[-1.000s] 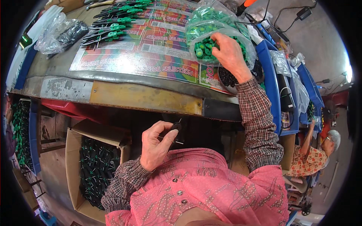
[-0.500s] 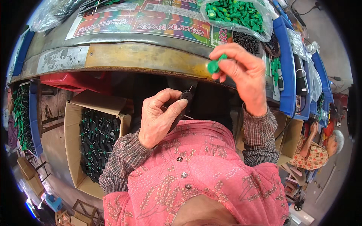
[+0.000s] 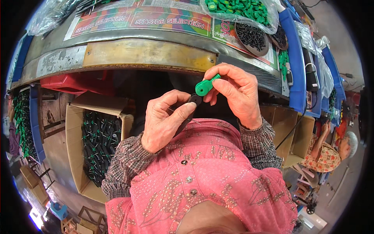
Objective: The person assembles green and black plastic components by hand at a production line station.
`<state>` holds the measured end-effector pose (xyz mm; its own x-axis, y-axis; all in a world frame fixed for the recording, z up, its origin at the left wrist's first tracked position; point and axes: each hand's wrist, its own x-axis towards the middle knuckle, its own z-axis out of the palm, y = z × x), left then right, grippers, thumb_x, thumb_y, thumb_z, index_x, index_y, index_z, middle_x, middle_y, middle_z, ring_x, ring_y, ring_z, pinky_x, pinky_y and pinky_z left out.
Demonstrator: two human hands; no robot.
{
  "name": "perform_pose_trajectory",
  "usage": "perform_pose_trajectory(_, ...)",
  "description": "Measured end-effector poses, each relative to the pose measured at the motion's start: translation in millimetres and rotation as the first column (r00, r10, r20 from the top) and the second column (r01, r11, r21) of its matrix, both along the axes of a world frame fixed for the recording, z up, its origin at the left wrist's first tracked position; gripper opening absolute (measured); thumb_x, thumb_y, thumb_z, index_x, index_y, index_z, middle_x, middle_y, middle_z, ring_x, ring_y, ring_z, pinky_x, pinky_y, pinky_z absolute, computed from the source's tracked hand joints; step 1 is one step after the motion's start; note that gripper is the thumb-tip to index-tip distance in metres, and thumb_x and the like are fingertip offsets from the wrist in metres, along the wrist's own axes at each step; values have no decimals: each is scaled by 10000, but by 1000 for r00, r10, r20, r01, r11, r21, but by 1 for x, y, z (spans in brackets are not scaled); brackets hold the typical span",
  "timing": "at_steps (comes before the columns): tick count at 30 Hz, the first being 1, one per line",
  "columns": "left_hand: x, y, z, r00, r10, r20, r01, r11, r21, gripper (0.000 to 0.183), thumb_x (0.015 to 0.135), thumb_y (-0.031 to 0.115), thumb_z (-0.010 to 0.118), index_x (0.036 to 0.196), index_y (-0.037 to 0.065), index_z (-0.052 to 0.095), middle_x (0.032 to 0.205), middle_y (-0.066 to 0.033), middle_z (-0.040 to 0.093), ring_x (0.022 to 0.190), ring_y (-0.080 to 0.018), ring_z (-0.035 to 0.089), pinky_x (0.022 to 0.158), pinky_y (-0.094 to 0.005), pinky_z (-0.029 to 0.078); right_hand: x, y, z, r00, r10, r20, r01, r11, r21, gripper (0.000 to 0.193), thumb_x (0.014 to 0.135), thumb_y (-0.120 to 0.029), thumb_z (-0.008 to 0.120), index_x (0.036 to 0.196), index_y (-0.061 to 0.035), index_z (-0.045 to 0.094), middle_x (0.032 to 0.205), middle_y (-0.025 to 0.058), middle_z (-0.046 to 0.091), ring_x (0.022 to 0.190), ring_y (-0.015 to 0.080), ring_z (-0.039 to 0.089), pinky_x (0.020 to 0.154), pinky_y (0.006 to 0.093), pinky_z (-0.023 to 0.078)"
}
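Pinched between thumb and fingers of my left hand (image 3: 165, 119) is a long black plastic part (image 3: 196, 100) with a rounded, holed end; a thin metal rod shows beside it. My right hand (image 3: 237, 93) grips a green plastic piece (image 3: 203, 88) by its ridged stem. Its round disc, marked with rings and a central hole, hangs just above the black part's rounded end; whether the two touch I cannot tell. Both hands are over my lap, in front of the workbench (image 3: 148, 54).
On the bench are a bag of green pieces (image 3: 239, 11) and a round dish of small black screws (image 3: 251, 37). A cardboard box (image 3: 74, 156) of black parts stands at left, another cardboard box (image 3: 298, 136) at right. Blue bins (image 3: 292, 70) line the right; a person (image 3: 323, 154) sits beyond.
My right hand has come down and left from the bench edge, bringing the green piece to the black part. My left hand has stayed nearly in place.
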<state>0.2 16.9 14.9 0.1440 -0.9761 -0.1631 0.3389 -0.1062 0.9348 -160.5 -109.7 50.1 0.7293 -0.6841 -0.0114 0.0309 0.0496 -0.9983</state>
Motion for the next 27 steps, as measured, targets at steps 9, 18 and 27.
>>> perform_pose_trajectory(9, -2, 1, -6, 995, -23, 101, 28, 998, -49, 125, 905, 74, 629, 981, -21, 657, 790, 17, 567, 671, -30, 464, 586, -195, 365, -6, -7, -4, 997, 75, -16, -74, 997, 35, 163, 965, -77, 557, 1056, 44, 615, 889, 91, 654, 742, 154, 662, 621, 257, 546)
perform_pose_trajectory(18, -7, 1, -8, 982, -23, 189, 39, 996, -86, 118, 866, 64, 656, 940, -28, 659, 799, -39, 584, 702, -87, 530, 624, -239, 428, -11, -13, -15, 985, 159, 64, -160, 987, 2, 152, 956, -60, 559, 1030, 61, 615, 936, 108, 638, 766, 180, 672, 653, 285, 563)
perform_pose_trajectory(27, -9, 1, -14, 963, 50, 266, -13, 990, -140, 99, 824, 43, 675, 901, -16, 657, 760, -71, 593, 661, -129, 552, 594, -267, 439, -12, -9, -15, 991, 128, 42, -129, 991, 29, 140, 951, -58, 569, 1015, 53, 625, 930, 102, 639, 763, 180, 675, 664, 286, 569)
